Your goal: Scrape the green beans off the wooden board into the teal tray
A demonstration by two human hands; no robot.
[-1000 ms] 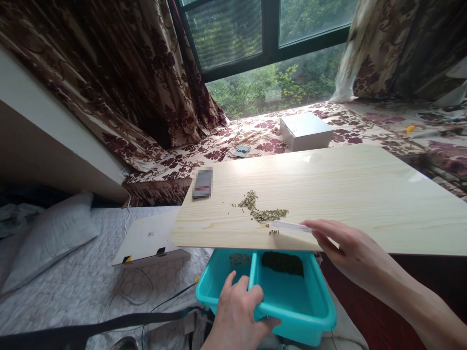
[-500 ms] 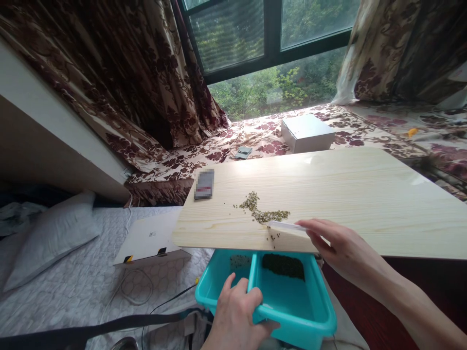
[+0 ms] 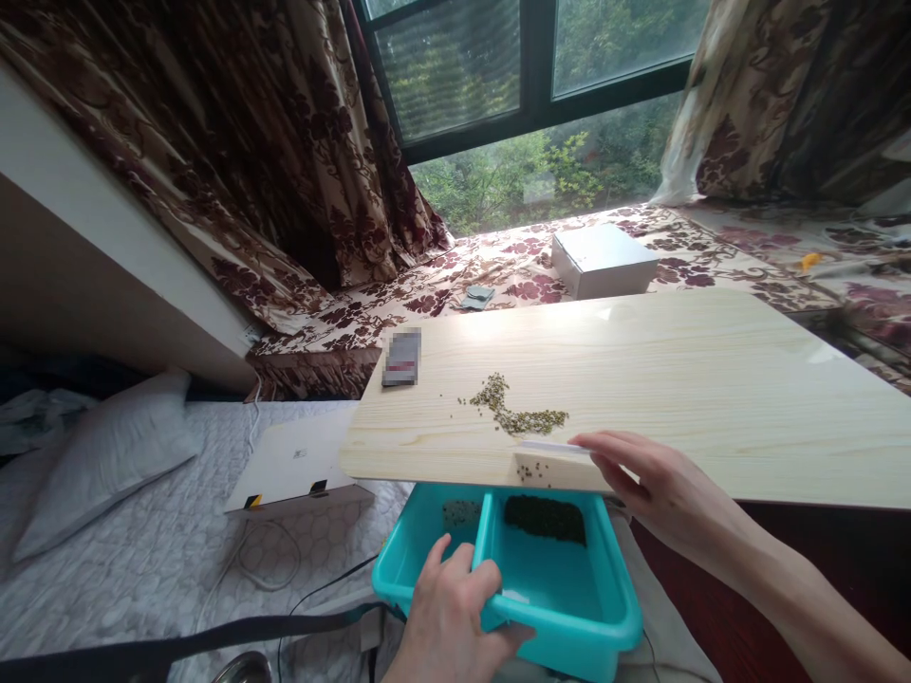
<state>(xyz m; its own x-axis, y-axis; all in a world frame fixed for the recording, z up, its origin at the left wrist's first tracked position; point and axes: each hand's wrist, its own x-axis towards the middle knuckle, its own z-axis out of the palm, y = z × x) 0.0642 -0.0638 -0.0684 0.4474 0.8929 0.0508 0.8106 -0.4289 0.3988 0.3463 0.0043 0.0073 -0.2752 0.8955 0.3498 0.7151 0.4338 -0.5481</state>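
My right hand [image 3: 651, 474] pinches a thin, flat white card [image 3: 551, 447], held on edge against the tabletop near its front edge. Beyond the card lies a scattered, curved pile of small greenish beans [image 3: 530, 421], and several loose beans [image 3: 533, 471] sit on the near side of it. My left hand [image 3: 452, 602] is closed over the near rim and divider of a turquoise two-compartment tub [image 3: 580, 655], just under the table edge. A dark green heap of beans [image 3: 547, 519] fills the back of the right compartment; a few pale bits [image 3: 461, 513] lie in the left one.
The pale wooden table [image 3: 676, 379] carries a grey packet [image 3: 402, 358] at its left end. A white box [image 3: 604, 263] and a folded cloth [image 3: 477, 298] rest on the floral window ledge. Left are a bed with another white box [image 3: 291, 465], cables and a dark strap [image 3: 270, 626].
The card has come slightly nearer the table's front edge, with the loose beans before it. The tub and my left hand have shifted a little left and down in view.
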